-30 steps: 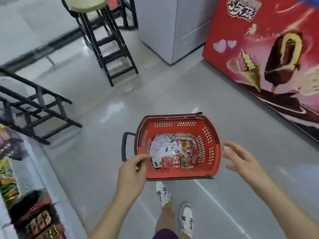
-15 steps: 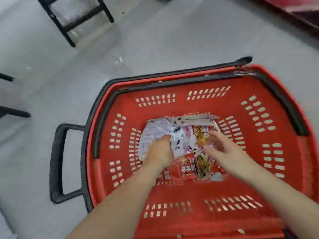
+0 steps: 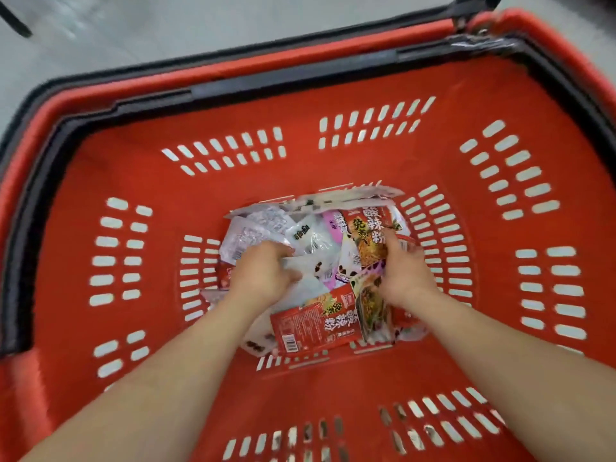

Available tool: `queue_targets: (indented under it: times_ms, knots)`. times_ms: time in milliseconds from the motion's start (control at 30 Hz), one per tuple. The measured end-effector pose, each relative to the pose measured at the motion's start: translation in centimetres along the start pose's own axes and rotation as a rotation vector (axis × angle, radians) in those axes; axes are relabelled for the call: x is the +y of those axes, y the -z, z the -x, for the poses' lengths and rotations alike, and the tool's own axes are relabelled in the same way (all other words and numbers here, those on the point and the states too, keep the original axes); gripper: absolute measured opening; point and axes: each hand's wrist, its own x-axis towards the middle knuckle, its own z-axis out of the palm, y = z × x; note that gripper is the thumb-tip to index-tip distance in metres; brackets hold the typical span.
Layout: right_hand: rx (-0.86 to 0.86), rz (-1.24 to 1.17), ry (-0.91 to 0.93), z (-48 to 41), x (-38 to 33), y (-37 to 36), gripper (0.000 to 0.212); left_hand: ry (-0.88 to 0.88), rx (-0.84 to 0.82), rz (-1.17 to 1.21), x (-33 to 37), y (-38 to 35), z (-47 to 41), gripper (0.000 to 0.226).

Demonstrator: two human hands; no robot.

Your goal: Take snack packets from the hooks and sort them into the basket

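Note:
A red plastic basket (image 3: pixel 140 328) with black handles fills the view. On its floor lies a pile of snack packets: pale white and lilac ones (image 3: pixel 253 231) at the left, red noodle packets at the right and front (image 3: pixel 310 328). Both my hands are down in the pile. My left hand (image 3: pixel 263 275) grips a white translucent packet (image 3: pixel 311 240) between thumb and curled fingers. My right hand (image 3: pixel 405 271) curls over an upright red noodle packet (image 3: pixel 363 233) and holds it. The hooks are out of view.
Grey shop floor (image 3: pixel 166 25) shows beyond the basket's far rim. The black handle bar (image 3: pixel 300 80) lies folded along that rim. The slotted red walls rise around the pile on all sides.
The view has dropped from standing height to close over the basket. Both hands went from beside the rim down into the pile and now grip packets.

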Motion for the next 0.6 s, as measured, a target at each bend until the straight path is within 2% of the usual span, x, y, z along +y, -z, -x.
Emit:
queue_targets:
  times_ms: [67, 133, 233, 333, 433, 533, 600]
  knots:
    - [0.017, 0.026, 0.026, 0.3, 0.4, 0.8, 0.095, -0.015, 0.111, 0.049, -0.3, 2.1, 1.0, 0.012]
    - [0.036, 0.012, 0.026, 1.1, 0.3, 1.9, 0.089, -0.013, 0.198, 0.102, -0.2, 3.9, 2.3, 0.02]
    - [0.091, -0.106, 0.061, 2.8, -0.1, 3.9, 0.078, -0.028, 0.34, 0.198, 0.4, 5.5, 4.3, 0.01]
    - [0.14, -0.395, 0.128, 5.3, -0.4, 6.9, 0.079, -0.022, 0.467, 0.368, 1.7, 6.3, 7.3, 0.011]
    - [0.077, -0.836, 0.084, 9.0, -0.6, 9.6, 0.086, 0.009, 0.548, 0.531, 3.0, 7.2, 10.5, 0.018]
    - [-0.023, -1.282, 0.04, 12.9, -1.0, 11.4, 0.065, 0.051, 0.619, 0.631, 4.7, 8.7, 13.9, 0.024]
    - [-0.068, -1.382, 0.071, 15.5, -1.3, 12.2, 0.047, 0.073, 0.67, 0.682, 6.3, 10.2, 16.3, 0.023]
